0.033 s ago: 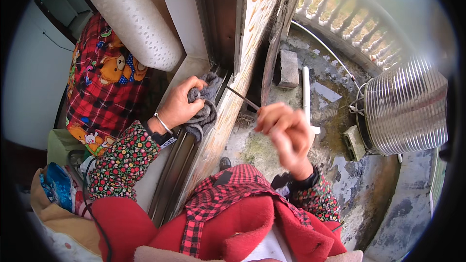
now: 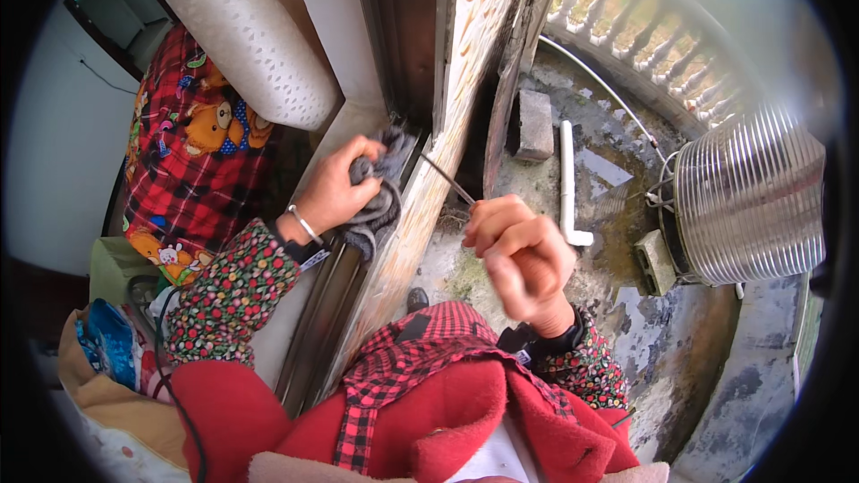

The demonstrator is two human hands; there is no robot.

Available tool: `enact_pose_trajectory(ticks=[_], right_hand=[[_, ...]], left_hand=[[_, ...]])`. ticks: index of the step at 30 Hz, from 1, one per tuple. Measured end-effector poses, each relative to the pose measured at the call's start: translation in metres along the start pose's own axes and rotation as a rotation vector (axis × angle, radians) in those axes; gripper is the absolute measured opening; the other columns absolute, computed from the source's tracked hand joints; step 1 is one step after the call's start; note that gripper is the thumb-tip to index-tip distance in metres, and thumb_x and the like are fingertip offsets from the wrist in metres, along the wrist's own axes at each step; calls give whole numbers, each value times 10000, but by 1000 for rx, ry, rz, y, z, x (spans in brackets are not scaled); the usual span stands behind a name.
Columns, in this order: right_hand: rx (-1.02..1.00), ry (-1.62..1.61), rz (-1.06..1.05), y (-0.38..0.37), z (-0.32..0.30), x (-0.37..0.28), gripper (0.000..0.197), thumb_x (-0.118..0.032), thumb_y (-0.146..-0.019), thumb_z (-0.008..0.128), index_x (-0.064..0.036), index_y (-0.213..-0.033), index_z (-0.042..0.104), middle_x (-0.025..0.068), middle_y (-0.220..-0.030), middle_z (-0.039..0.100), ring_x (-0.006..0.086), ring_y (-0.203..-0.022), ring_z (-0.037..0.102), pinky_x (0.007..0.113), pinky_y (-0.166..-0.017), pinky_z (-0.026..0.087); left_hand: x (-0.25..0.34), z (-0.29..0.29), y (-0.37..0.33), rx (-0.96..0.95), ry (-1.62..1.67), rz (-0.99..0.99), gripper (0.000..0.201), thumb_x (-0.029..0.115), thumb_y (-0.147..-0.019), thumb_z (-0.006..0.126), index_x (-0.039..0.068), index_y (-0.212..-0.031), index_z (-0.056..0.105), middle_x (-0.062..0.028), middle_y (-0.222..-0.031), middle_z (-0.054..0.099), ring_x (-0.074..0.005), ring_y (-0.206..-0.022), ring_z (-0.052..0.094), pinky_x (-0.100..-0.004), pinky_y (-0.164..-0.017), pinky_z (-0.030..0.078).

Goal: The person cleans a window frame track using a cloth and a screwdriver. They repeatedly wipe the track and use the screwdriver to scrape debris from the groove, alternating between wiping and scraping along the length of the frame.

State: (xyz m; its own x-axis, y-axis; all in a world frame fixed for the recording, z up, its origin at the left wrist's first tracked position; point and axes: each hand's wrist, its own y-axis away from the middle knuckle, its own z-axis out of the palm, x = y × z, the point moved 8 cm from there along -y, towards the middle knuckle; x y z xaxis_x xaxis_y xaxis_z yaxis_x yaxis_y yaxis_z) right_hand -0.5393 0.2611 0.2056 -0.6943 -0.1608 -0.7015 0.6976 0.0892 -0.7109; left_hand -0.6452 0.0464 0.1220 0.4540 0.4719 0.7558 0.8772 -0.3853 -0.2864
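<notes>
My left hand (image 2: 331, 194) is closed around a bunched grey cloth (image 2: 385, 207), pressed onto the brown metal window track (image 2: 324, 326) at the sill. Part of the cloth hangs over the track's near side. Out past the sill's outer edge, my right hand (image 2: 528, 255) is curled into a fist around a thin dark metal rod (image 2: 446, 177). The rod slants up and left from the fist, its tip by the outer edge of the track, just right of the cloth. Whatever handle it has is hidden in my fingers.
An upright wall edge and brown frame (image 2: 394, 36) stand ahead. Indoors are a bed with a red plaid cover (image 2: 179, 161) and a pale roll (image 2: 246, 45). Outside lie a concrete block (image 2: 534, 125), white pipe (image 2: 567, 183), ribbed metal drum (image 2: 750, 201) and balustrade (image 2: 626, 27).
My right hand has shifted slightly down and left with the rod. My left hand and the cloth have barely moved.
</notes>
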Motion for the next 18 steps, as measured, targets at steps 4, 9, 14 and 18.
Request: enact_pose_trajectory(ticks=[4, 9, 14, 18], right_hand=[[-3, 92, 33, 6, 1, 26, 175, 125, -798, 597, -14, -874, 522, 153, -874, 617, 251, -805, 611, 358, -745, 511], [104, -276, 232, 12, -28, 29, 89, 27, -905, 575, -30, -924, 510, 157, -890, 611, 226, -890, 596, 365, -779, 532], [4, -27, 8, 10, -7, 20, 112, 68, -886, 569, -5, -934, 500, 166, -900, 604, 246, -867, 596, 360, -732, 552], [133, -158, 169, 12, -6, 45, 90, 38, -904, 567, -19, -922, 500, 144, -894, 590, 241, -923, 588, 371, -766, 572]], left_hand=[[-12, 11, -30, 33, -37, -35, 303, 86, -813, 728, 28, -1058, 559, -150, -1065, 691, -229, -996, 668, -335, -887, 505], [-5, 1, 8, -75, -69, -43, 259, 74, -781, 703, 32, -1018, 607, -159, -995, 673, -305, -941, 677, -361, -836, 522], [-1, -4, 2, 38, 8, 49, 343, 107, -835, 748, 25, -1127, 587, -150, -1005, 679, -253, -959, 684, -336, -852, 519], [-18, 2, -13, 26, -94, -20, 375, 152, -828, 759, 39, -1134, 576, -184, -1009, 672, -325, -919, 674, -377, -811, 524]])
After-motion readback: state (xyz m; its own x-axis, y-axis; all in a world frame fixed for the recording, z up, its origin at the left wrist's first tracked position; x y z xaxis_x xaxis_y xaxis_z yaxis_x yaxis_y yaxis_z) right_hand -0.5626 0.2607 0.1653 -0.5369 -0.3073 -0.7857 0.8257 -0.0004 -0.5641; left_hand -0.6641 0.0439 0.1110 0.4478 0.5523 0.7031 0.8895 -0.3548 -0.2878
